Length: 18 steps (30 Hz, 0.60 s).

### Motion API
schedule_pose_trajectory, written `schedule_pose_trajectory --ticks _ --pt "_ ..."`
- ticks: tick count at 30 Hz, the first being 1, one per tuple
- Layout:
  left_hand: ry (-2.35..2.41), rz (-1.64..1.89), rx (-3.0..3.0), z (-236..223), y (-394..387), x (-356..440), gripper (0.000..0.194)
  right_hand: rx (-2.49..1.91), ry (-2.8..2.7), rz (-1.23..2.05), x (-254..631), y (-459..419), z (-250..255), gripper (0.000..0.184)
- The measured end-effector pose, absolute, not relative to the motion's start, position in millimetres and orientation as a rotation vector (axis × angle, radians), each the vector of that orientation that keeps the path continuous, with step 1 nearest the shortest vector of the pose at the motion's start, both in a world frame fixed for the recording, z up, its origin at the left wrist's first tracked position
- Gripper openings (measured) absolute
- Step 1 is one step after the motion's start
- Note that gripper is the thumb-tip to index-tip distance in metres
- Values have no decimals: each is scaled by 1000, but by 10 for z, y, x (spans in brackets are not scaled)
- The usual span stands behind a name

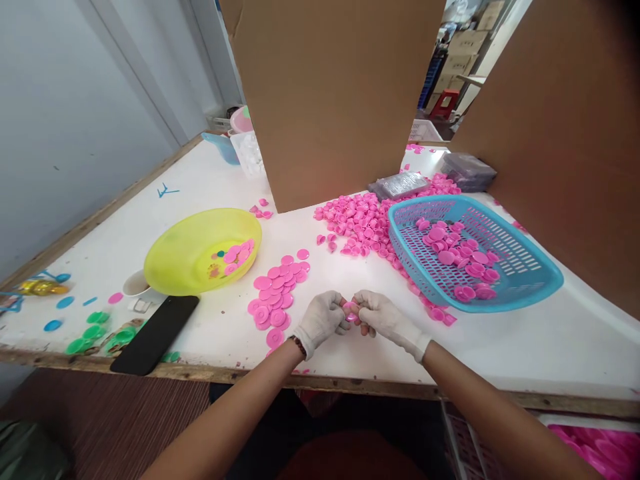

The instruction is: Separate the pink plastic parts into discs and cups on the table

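My left hand (323, 320) and my right hand (383, 317), both in white gloves, meet over the white table (500, 347) near its front edge. Their fingers are pinched together on one small pink plastic piece (351, 311). Just left of my hands lies a patch of flat pink discs (277, 293). A heap of pink caps (357, 227) sits behind, beside a blue basket (530, 280) that holds several more pink pieces.
A yellow bowl (195, 247) with a few discs stands at the left, with a black phone (155, 333) and green caps (95, 331) in front of it. Tall cardboard sheets (335, 93) rise behind. A crate of pink parts (600, 450) sits under the table's right end.
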<state>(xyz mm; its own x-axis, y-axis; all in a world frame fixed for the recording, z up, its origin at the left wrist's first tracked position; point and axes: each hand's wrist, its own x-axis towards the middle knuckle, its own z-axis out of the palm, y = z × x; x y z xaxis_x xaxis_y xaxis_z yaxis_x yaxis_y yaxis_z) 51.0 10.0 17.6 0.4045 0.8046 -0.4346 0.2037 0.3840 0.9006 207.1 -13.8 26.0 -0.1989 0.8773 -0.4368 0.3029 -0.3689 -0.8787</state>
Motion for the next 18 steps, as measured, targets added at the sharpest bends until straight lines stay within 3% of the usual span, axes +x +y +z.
schedule_pose_trajectory --ticks 6,18 --pt "1335 367 1207 116 180 317 6 -1570 -1138 1693 2133 -149 49 20" --pt "1146 394 980 -152 -2 224 34 -1569 -1385 1757 1729 -192 -220 15"
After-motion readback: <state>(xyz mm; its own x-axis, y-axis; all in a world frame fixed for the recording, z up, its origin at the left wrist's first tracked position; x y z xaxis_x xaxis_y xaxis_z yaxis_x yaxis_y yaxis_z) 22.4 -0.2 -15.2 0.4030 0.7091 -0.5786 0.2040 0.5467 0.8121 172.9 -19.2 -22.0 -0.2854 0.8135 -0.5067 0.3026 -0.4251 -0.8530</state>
